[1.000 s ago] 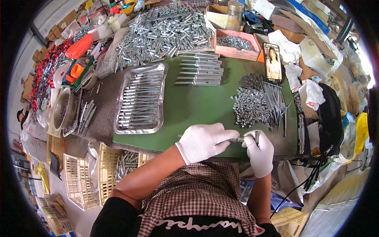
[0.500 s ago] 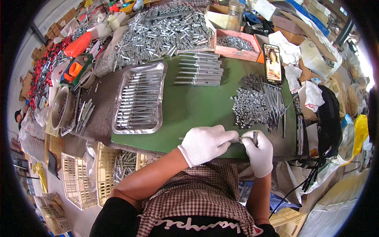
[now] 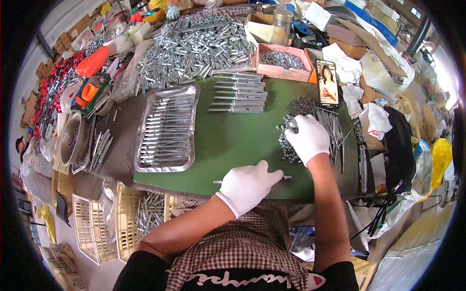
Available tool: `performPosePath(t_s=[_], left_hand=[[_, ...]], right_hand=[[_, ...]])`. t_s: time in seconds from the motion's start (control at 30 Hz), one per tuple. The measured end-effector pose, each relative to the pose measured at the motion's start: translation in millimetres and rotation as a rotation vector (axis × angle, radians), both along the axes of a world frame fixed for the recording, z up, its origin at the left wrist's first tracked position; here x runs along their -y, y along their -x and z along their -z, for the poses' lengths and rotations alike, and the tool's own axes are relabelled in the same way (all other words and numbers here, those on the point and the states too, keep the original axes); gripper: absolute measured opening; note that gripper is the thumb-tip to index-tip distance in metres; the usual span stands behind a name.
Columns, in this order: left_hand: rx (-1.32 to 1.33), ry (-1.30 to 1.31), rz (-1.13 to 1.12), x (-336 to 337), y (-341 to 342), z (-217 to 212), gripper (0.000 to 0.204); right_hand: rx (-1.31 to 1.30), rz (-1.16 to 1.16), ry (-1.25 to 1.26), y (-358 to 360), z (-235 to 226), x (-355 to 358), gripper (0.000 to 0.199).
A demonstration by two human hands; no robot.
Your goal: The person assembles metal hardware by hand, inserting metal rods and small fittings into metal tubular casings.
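Note:
My left hand (image 3: 248, 185), in a white knit glove, is closed around a thin metal rod (image 3: 287, 177) above the front edge of the green mat (image 3: 228, 148). The rod's two ends stick out on either side of the fist. My right hand (image 3: 309, 138), gloved the same, reaches down to a pile of small metal pieces (image 3: 288, 151) on the right of the mat. Its fingers are drawn together at the pile, with a grey metal part showing by them. What exactly they grip is partly hidden.
A steel tray (image 3: 192, 145) of rods lies left; assembled metal shafts (image 3: 245, 97) lie behind. Long thin rods (image 3: 335, 131) and a phone (image 3: 327, 85) are right. A heap of metal tubes (image 3: 194, 48) and a pink box (image 3: 285, 72) stand farther back. Another person's blue-gloved hand (image 3: 172, 12) shows there.
My right hand has left the rod at my left hand and moved forward onto the small metal pieces. My left hand still holds the rod, slightly lower. Another person's hands have appeared at the back.

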State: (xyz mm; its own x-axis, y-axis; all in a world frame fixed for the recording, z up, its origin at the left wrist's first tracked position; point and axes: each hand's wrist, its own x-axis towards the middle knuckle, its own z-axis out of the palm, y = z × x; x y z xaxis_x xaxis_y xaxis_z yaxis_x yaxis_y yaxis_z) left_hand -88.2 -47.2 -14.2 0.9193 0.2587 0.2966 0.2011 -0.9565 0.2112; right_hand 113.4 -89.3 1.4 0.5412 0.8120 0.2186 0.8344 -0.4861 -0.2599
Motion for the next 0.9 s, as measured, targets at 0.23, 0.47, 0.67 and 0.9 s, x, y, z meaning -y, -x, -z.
performPosePath(t_s=[0.23, 0.47, 0.67, 0.9], left_hand=[[-0.023, -0.033, -0.002, -0.9, -0.3, 0.2, 0.020], [-0.108, 0.013, -0.003, -1.9, -3.7, -5.7, 0.017], [-0.036, 0.075, 0.025, 7.5, -6.8, -2.9, 0.016], [-0.047, 0.058, 0.003, 11.1, -6.3, -3.2, 0.019]], right_hand=[[-0.088, 0.012, -0.169, -6.5, 5.2, 13.2, 0.017], [-0.482, -0.095, -0.371, 24.9, 7.8, 78.6, 0.014], [-0.332, -0.089, -0.336, 69.6, 19.9, 97.0, 0.011], [-0.364, 0.149, -0.438, 44.1, 17.6, 103.3, 0.011]])
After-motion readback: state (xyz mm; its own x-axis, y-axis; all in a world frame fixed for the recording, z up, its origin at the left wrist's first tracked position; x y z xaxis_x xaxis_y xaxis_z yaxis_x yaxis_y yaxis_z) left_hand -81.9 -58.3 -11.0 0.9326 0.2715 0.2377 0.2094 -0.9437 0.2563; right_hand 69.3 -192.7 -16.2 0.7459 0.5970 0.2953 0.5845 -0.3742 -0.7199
